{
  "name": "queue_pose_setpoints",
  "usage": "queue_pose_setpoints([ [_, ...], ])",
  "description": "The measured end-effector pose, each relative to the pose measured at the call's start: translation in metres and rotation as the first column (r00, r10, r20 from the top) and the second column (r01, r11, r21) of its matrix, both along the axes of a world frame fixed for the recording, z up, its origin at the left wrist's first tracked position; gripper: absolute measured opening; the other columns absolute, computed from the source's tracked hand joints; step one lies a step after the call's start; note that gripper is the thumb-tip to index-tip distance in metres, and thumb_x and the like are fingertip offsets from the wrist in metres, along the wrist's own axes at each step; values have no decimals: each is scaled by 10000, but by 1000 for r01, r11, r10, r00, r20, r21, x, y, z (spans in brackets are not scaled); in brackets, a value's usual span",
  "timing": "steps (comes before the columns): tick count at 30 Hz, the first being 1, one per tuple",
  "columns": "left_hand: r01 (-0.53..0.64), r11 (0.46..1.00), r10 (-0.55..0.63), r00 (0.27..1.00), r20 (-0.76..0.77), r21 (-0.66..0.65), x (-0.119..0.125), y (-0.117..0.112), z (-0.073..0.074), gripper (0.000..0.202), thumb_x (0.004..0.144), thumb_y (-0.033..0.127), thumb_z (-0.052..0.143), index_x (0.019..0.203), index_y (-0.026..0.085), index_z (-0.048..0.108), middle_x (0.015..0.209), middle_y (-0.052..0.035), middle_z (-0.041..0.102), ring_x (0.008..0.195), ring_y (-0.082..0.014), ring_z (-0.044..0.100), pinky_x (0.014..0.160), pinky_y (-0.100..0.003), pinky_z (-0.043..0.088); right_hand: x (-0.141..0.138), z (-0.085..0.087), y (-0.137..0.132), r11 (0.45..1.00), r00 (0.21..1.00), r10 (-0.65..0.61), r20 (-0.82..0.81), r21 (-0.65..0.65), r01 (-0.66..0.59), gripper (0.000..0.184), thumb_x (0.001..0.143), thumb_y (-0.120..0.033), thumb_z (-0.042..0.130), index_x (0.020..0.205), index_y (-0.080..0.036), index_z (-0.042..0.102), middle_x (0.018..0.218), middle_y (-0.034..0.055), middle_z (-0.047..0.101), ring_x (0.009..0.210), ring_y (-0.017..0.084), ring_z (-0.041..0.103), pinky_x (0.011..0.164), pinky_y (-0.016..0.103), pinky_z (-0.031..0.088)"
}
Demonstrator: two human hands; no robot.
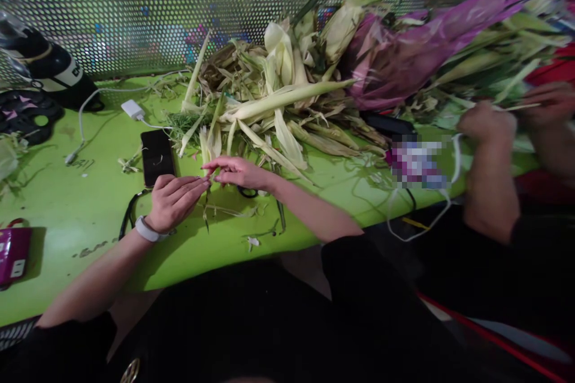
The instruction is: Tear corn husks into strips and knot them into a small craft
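Note:
My left hand (175, 198), with a pale band at its wrist, has its fingers pressed together. Its fingertips meet those of my right hand (241, 172), which pinches from the other side. Between them is a thin strip of husk (207, 210), partly hidden by the fingers, that seems to hang down over the green table (188, 257). Just beyond the hands lies a heap of corn husks (278, 105), pale green and dry brown. A dark phone (157, 157) rests beside my left hand. Scissors (247, 191), partly covered, show a dark handle under my right hand.
A perforated metal panel (171, 6) closes off the back. At left are a black bottle (49, 63), a white cable (81, 114) and a purple box (14, 254). A pink plastic bag (404, 60) lies right of the heap. Another person's hands (489, 122) work at far right.

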State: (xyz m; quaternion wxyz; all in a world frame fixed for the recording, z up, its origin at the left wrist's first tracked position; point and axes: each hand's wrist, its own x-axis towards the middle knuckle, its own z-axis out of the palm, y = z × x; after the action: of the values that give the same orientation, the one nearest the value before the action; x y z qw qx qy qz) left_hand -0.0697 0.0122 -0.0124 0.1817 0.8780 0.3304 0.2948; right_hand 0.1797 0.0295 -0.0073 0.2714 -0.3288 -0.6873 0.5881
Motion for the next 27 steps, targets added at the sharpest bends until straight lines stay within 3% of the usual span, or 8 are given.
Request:
queue_pose_setpoints([
  [3, -20, 996, 21, 1000, 20, -86, 0, 0, 0, 171, 864, 263, 698, 1018, 311, 755, 1061, -24, 787, 1037, -260, 702, 878, -421, 395, -2, -6, 2, 999, 998, 54, -13, 1, -54, 266, 928, -342, 594, 1120, -170, 661, 1159, 82, 599, 870, 117, 608, 798, 311, 559],
  [5, -28, 997, 29, 999, 15, -71, 0, 0, -1, 162, 868, 272, 694, 1011, 319, 756, 1040, -22, 791, 1030, -252, 705, 881, -419, 402, -2, -9, 3, 999, 999, 29, -27, 29, -28, 265, 914, -385, 623, 1048, -164, 682, 1076, 61, 607, 873, 123, 606, 823, 319, 547],
  [12, -81, 990, 74, 996, 58, 117, 5, -1, 1, 234, 873, 205, 697, 1084, 297, 740, 1030, -29, 794, 936, -209, 740, 842, -372, 430, 2, 2, 2, 959, 997, -71, 2, 274, 68, 169, 906, -325, 661, 938, -168, 716, 1049, 70, 662, 998, 164, 618, 979, 383, 481],
  [16, -82, 956, 45, 990, 135, 282, 12, 0, 3, 206, 890, 173, 682, 1076, 252, 727, 1002, -30, 798, 847, -171, 752, 781, -326, 470, 4, 5, 2, 927, 992, -119, 37, 363, 97, 116, 896, -281, 676, 902, -175, 723, 1039, 68, 670, 969, 161, 634, 974, 375, 483],
  [19, -84, 954, 44, 989, 144, 287, 14, 3, 3, 147, 897, 178, 679, 1033, 215, 721, 990, -44, 798, 850, -168, 747, 766, -319, 487, 9, 10, 3, 910, 989, -131, 63, 405, 94, 109, 901, -273, 667, 877, -173, 705, 1041, 68, 663, 971, 163, 632, 952, 363, 484],
  [24, -140, 983, 120, 979, 165, 118, 6, 11, 2, 92, 904, 250, 656, 884, 187, 719, 827, -52, 763, 776, -182, 674, 712, -322, 505, 31, 27, 9, 928, 960, -56, 275, 369, -52, 130, 924, -262, 619, 862, -159, 670, 982, 65, 629, 910, 172, 591, 905, 392, 462],
  [27, -94, 973, 140, 966, 218, -212, 4, 11, 6, 142, 882, 310, 682, 859, 171, 705, 821, -61, 727, 744, -167, 637, 665, -289, 493, 39, 30, 13, 966, 970, 24, 240, 244, -85, 134, 909, -284, 645, 842, -168, 657, 958, 44, 611, 890, 159, 575, 901, 386, 453],
])
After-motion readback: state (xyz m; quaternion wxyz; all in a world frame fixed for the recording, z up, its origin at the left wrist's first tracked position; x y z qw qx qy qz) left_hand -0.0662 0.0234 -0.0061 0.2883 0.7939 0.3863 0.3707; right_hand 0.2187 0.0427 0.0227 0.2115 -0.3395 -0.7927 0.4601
